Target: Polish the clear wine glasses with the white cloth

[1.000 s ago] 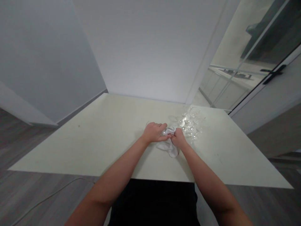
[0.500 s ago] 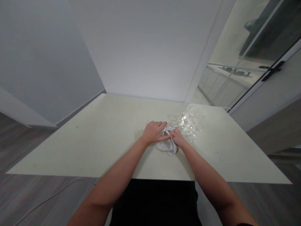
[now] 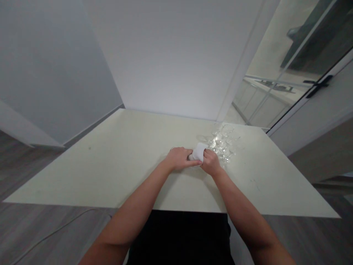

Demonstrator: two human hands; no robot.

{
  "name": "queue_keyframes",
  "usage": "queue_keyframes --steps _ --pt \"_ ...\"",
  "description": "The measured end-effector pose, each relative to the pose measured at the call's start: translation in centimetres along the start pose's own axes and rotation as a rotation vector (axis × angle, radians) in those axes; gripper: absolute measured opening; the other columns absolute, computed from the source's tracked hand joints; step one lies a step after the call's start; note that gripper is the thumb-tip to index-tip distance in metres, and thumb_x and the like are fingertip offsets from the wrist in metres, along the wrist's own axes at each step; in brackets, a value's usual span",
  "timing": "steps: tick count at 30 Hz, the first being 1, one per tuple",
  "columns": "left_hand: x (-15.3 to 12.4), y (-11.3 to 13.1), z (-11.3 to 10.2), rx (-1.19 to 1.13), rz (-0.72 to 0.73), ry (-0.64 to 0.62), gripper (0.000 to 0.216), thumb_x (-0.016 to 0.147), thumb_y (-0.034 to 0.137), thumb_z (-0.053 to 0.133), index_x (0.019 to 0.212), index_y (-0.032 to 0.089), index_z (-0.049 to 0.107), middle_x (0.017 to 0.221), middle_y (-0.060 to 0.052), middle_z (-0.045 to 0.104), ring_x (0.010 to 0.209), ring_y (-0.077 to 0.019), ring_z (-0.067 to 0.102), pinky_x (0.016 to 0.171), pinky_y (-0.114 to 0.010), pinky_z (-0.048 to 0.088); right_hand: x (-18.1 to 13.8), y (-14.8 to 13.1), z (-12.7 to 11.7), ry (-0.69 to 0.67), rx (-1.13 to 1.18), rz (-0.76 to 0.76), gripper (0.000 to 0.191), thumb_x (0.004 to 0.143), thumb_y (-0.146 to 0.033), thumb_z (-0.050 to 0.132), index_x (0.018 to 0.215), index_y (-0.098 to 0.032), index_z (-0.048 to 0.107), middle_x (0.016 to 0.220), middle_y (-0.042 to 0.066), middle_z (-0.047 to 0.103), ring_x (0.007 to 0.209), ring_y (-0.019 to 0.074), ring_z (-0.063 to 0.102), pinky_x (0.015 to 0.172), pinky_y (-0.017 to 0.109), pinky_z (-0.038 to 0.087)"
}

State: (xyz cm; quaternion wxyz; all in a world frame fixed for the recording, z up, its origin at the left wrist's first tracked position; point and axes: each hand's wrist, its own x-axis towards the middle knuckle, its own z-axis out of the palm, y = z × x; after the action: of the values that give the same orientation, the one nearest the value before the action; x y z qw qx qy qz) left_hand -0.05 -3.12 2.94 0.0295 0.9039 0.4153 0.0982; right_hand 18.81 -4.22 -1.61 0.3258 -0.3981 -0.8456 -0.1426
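Over the middle of the table, my left hand is closed around a clear glass, almost wholly hidden by the fingers; only a bit of its rim peeks out past the knuckles. My right hand grips a white cloth pressed against the near side of that glass. The cloth is bunched between the two hands. Just beyond my right hand, several clear stemmed glasses stand close together; their outlines blend, so single ones are hard to make out.
The pale table reaches out wide on both sides and meets a white wall at the back. At right is a glazed door with a black handle. A cable lies on the floor at the left.
The cloth, which hung down below my hands, is now gathered up between them. My right hand has turned and closed more around it; my left hand has shifted slightly.
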Motion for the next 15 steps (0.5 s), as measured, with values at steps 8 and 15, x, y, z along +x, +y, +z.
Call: queue_keyframes --steps 8,15 --pt "0.2 0.2 -0.5 0.088 0.135 0.298 0.068 0.079 0.073 0.034 0.111 0.017 0.054 0.091 -0.012 0.065 0.083 -0.025 0.061 0.074 -0.034 0.037 0.6 -0.6 1.5 0.001 0.623 0.511 0.027 0.08 -0.031 0.037 0.06 -0.018 0.049 0.056 0.0 0.05 0.055 0.0134 0.045 0.052 0.024 0.036" --pt "0.2 0.2 0.1 0.098 -0.011 0.147 0.067 0.08 0.075 0.026 0.097 0.019 0.06 0.076 -0.01 0.067 0.071 -0.0269 0.063 0.06 -0.031 0.035 0.3 0.0 0.1 -0.075 -0.042 0.237 0.012 0.073 -0.023 0.05 0.067 -0.015 0.057 0.068 0.009 0.057 0.067 0.0198 0.05 0.061 0.03 0.04"
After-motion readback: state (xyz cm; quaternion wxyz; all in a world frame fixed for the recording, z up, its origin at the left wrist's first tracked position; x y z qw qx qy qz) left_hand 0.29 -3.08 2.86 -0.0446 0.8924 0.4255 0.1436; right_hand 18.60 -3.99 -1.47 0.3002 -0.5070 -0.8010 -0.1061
